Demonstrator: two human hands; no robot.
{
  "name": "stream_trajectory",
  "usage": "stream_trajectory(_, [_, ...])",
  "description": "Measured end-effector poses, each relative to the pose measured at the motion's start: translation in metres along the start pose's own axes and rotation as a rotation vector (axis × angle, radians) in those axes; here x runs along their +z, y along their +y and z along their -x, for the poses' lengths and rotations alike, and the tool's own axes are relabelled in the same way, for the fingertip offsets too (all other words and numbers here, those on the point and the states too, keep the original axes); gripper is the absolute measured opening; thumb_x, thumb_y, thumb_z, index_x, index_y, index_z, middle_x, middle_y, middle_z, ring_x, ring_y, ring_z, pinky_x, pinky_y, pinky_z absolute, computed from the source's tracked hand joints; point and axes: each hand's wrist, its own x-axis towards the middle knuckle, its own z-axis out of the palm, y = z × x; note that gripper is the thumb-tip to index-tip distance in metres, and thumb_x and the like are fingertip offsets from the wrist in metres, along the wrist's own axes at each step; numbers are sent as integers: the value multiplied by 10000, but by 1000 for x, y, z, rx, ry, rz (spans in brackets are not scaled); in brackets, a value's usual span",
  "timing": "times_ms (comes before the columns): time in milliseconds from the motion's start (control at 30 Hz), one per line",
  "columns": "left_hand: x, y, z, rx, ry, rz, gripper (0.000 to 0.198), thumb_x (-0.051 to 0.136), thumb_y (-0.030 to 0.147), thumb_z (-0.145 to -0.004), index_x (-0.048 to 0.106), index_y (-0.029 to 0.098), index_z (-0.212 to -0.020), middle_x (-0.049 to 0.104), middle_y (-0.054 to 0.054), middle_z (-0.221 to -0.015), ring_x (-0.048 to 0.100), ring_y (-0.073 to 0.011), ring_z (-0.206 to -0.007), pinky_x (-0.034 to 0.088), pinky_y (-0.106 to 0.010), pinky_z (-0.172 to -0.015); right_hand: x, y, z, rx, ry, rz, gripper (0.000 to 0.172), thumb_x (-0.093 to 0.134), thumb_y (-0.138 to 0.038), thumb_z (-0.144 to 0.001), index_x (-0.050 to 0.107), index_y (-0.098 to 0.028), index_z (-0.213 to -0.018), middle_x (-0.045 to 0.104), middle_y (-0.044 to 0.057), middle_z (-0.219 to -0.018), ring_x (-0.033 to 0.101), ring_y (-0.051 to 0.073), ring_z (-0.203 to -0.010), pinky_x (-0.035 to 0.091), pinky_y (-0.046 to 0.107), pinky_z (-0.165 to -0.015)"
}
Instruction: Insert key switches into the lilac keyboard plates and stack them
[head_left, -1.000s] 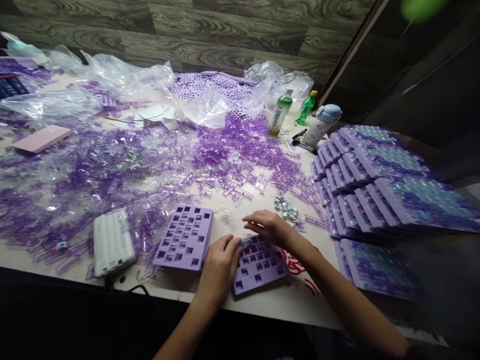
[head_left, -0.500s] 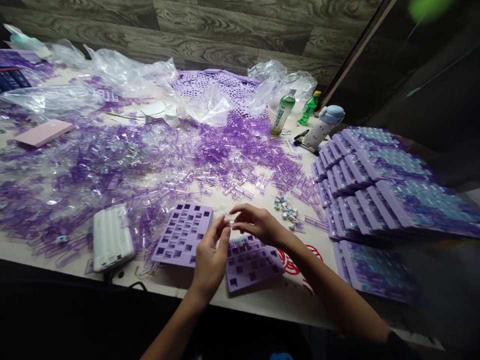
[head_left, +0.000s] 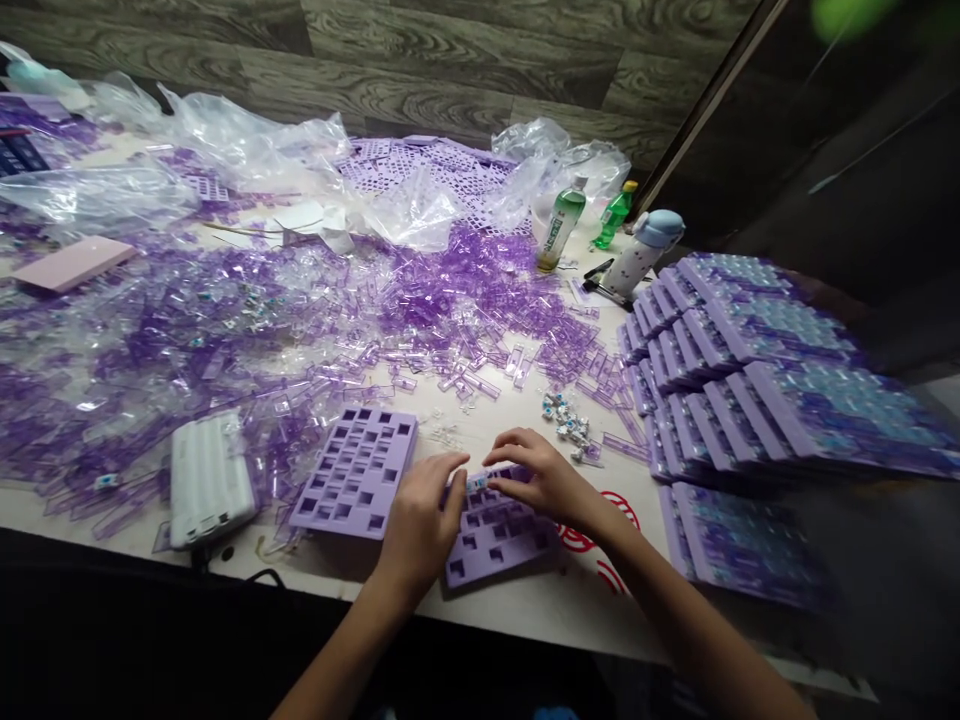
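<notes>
My left hand [head_left: 422, 520] and my right hand [head_left: 541, 482] meet over the top edge of a lilac plastic plate with square holes [head_left: 495, 545] near the table's front edge. The fingertips of both hands pinch a small clear part [head_left: 477, 483] against that plate. A second empty lilac plate [head_left: 354, 470] lies just to the left of my left hand. A little heap of small white-and-blue parts [head_left: 568, 427] sits just beyond my right hand.
Purple and clear plastic strips [head_left: 247, 330] cover most of the table. Stacks of filled lilac plates [head_left: 750, 370] stand at the right. A white ribbed block [head_left: 206, 478] lies front left. Two bottles [head_left: 561, 228] and a blue-capped flask [head_left: 645, 250] stand at the back, with crumpled plastic bags [head_left: 247, 150].
Both hands rose off the plate with the small clear part between the fingertips, then came back down to the plate's top edge. The view drifted slightly.
</notes>
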Motion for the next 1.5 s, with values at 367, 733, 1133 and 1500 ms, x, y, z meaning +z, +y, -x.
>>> stream_trajectory(367, [-4, -6, 14, 282, -137, -399, 349, 483, 170, -838, 564, 265, -1164, 541, -84, -1219, 506, -254, -1077, 436, -417, -877, 16, 11, 8, 61, -5, 106, 209, 747, -188, -718, 665, -242, -902, 572, 42, -996, 456, 219, -970, 360, 368, -875])
stream_trajectory(733, [12, -13, 27, 397, -127, -632, 413, 459, 94, -817, 520, 129, -1223, 586, -130, -1176, 525, -266, -1011, 459, -397, -807, 8, -4, -4, 165, -170, 202, 95, 719, -259, -765, 640, -224, -805, 634, 7, -956, 446, 218, -954, 299, 349, -792])
stream_trajectory(1133, [23, -17, 32, 443, -20, -681, 395, 447, 50, -801, 542, 86, -1183, 593, -145, -1135, 497, -284, -998, 453, -402, -809, 7, -12, -14, 245, -283, 289, 75, 689, -235, -800, 626, -217, -765, 671, -30, -879, 469, 193, -920, 222, 320, -719])
stream_trajectory(1500, [26, -24, 35, 432, -11, -606, 370, 449, 56, -795, 553, 63, -1150, 589, -169, -1112, 486, -296, -1002, 460, -414, -791, 11, -33, -27, 274, -382, 462, 196, 621, -201, -850, 576, -182, -661, 654, -7, -768, 466, 189, -869, 209, 344, -692])
